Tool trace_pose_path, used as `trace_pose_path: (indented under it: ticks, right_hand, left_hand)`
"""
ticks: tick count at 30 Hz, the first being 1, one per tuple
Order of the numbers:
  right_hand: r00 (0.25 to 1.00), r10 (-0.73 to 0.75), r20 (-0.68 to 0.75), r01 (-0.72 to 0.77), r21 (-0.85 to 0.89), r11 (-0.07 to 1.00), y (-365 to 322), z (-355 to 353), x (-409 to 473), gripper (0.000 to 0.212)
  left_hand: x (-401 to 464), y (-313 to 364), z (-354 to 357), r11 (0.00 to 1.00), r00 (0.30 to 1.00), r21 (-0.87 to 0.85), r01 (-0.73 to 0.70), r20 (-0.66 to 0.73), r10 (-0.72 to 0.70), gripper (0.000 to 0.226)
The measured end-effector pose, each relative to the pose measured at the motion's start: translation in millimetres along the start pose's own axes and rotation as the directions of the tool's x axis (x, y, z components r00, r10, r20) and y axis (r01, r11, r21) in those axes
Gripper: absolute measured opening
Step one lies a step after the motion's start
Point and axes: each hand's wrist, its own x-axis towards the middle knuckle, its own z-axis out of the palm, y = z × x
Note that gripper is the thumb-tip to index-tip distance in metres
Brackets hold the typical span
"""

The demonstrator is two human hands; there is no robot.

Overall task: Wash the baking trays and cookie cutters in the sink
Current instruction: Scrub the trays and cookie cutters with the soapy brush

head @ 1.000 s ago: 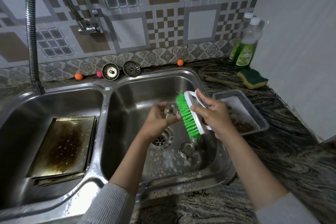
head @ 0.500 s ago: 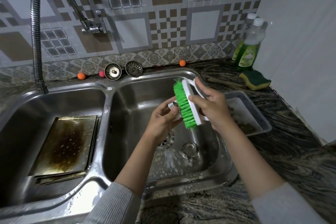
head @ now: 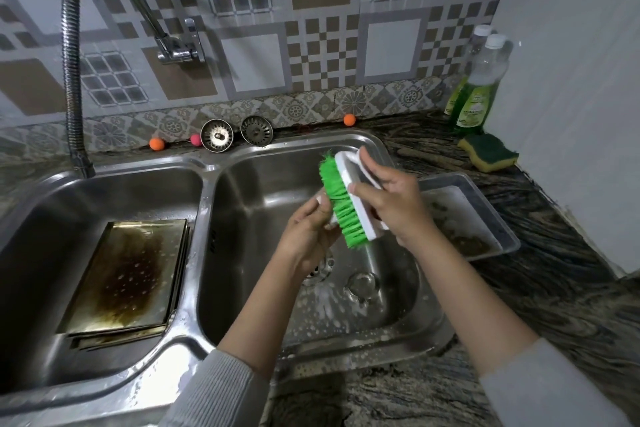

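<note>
Scrubbing over the right basin [head: 277,184], the right hand [head: 394,208] grips the white back of the green brush [head: 341,206], bristles turned toward the left hand [head: 310,232], which pinches a small cutter; only a pale sliver shows at the fingertips, so its shape is hard to tell. To do this well, I'd say keep the strokes short, turn the cutter so the bristles reach inside its edges, and hold it low over the basin so suds drop there. A second cutter [head: 362,282] lies on the basin floor near the drain [head: 322,265]. Stained trays [head: 128,274] sit stacked in the left basin, unwashed by the look of them. Another tray [head: 485,215] rests on the counter, touching the sink's right rim, just behind the right wrist. That elbow has little room rightward; open space lies forward and down.
</note>
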Motion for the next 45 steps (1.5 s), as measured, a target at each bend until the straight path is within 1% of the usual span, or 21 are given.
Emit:
trace_pose_path:
  ticks: [4, 7, 9, 14, 17, 20, 21, 23, 24, 25, 26, 28, 31, 33, 34, 36, 37, 39, 41, 43, 45]
  right_hand:
    - [0.999, -0.013, 0.049, 0.015, -0.037, 0.999, 15.0, 7.9, -22.9, 0.059]
    - [0.989, 0.026, 0.143, -0.008, -0.126, 0.992, 29.8, 0.5, -32.5, 0.060]
    - [0.986, 0.057, 0.156, -0.037, -0.127, 0.991, 31.3, -1.4, -31.7, 0.059]
    - [0.993, 0.054, 0.104, -0.041, -0.121, 0.992, 21.5, 20.1, -25.9, 0.057]
    - [0.993, 0.034, 0.116, -0.019, -0.133, 0.991, 18.6, 46.1, -27.1, 0.058]
    - [0.993, 0.042, 0.111, -0.024, -0.155, 0.988, 20.6, 73.7, -29.8, 0.057]
    - [0.993, 0.050, 0.106, -0.033, -0.158, 0.987, 22.2, 82.6, -31.0, 0.057]
    - [0.992, 0.062, 0.108, -0.044, -0.156, 0.987, 24.9, 101.7, -33.0, 0.058]
    - [0.992, 0.070, 0.108, -0.052, -0.158, 0.986, 26.4, 111.0, -34.1, 0.058]
    - [0.991, 0.075, 0.110, -0.057, -0.160, 0.985, 27.9, 119.6, -35.5, 0.058]
    - [0.990, 0.083, 0.110, -0.064, -0.163, 0.985, 28.7, 128.2, -37.4, 0.058]
    - [0.990, 0.089, 0.112, -0.070, -0.160, 0.985, 29.8, 142.9, -41.8, 0.058]
    - [0.991, 0.091, 0.101, -0.074, -0.168, 0.983, 33.4, 156.9, -46.4, 0.057]
    - [0.992, 0.094, 0.089, -0.077, -0.179, 0.981, 36.2, 160.0, -49.3, 0.057]
    - [0.992, 0.096, 0.077, -0.080, -0.188, 0.979, 37.9, 159.9, -51.1, 0.056]
    - [0.994, 0.098, 0.050, -0.086, -0.200, 0.976, 41.4, 158.4, -54.1, 0.057]
    - [0.994, 0.101, 0.035, -0.092, -0.202, 0.975, 43.3, 157.4, -55.5, 0.058]
    - [0.994, 0.111, 0.016, -0.105, -0.206, 0.973, 45.3, 155.4, -57.5, 0.058]
    - [0.993, 0.114, 0.005, -0.111, -0.202, 0.973, 46.5, 152.5, -58.4, 0.059]
    - [0.993, 0.114, -0.007, -0.113, -0.206, 0.972, 47.0, 148.5, -58.8, 0.058]
    - [0.994, 0.111, -0.020, -0.112, -0.212, 0.971, 47.1, 141.9, -58.3, 0.058]
  left_hand:
    - [4.1, 13.9, -8.8, 1.000, 0.995, 0.000, -0.008, -0.100, 0.008, 0.042]
    - [0.2, 17.8, -17.9, 0.998, 0.983, -0.047, -0.033, -0.180, 0.024, 0.027]
    - [-5.0, 19.9, -23.2, 0.994, 0.978, -0.104, -0.035, -0.207, 0.013, 0.021]
    - [-27.5, 27.7, -48.1, 0.982, 0.984, -0.188, -0.036, -0.180, 0.002, 0.034]
    - [-46.3, 43.5, -74.5, 0.973, 0.979, -0.211, -0.089, -0.200, 0.046, 0.027]
    - [-71.5, 69.0, -115.9, 0.974, 0.955, -0.156, -0.163, -0.274, 0.116, 0.029]
    - [-81.7, 79.0, -131.8, 0.981, 0.945, -0.093, -0.168, -0.298, 0.133, 0.033]
    - [-100.8, 95.2, -169.4, 0.983, 0.918, 0.126, -0.137, -0.358, 0.174, 0.032]
    - [-108.1, 100.3, -188.9, 0.956, 0.904, 0.276, -0.100, -0.377, 0.203, 0.030]
    - [-113.8, 103.8, -207.2, 0.898, 0.898, 0.438, -0.044, -0.377, 0.228, 0.031]
    - [-117.9, 105.7, -224.8, 0.810, 0.903, 0.586, 0.034, -0.365, 0.227, 0.035]
    - [-121.9, 103.3, -251.6, 0.598, 0.937, 0.782, 0.176, -0.320, 0.143, 0.048]
    - [-117.7, 90.5, -274.8, 0.293, 0.959, 0.916, 0.273, -0.285, -0.003, 0.074]
    - [-113.9, 83.0, -279.5, 0.164, 0.963, 0.949, 0.268, -0.258, -0.081, 0.080]
    - [-112.4, 79.1, -281.2, 0.139, 0.964, 0.958, 0.252, -0.237, -0.118, 0.082]
    - [-108.9, 73.0, -286.6, 0.143, 0.960, 0.960, 0.240, -0.213, -0.181, 0.091]
    - [-107.7, 71.2, -288.9, 0.180, 0.953, 0.952, 0.246, -0.204, -0.224, 0.094]
    - [-106.5, 70.5, -290.6, 0.301, 0.938, 0.916, 0.265, -0.173, -0.301, 0.102]
    - [-104.0, 73.4, -289.4, 0.397, 0.925, 0.868, 0.297, -0.158, -0.346, 0.104]
    - [-101.6, 80.2, -284.0, 0.507, 0.937, 0.802, 0.315, -0.178, -0.300, 0.094]
    - [-98.3, 89.6, -274.3, 0.578, 0.956, 0.763, 0.291, -0.261, -0.136, 0.076]
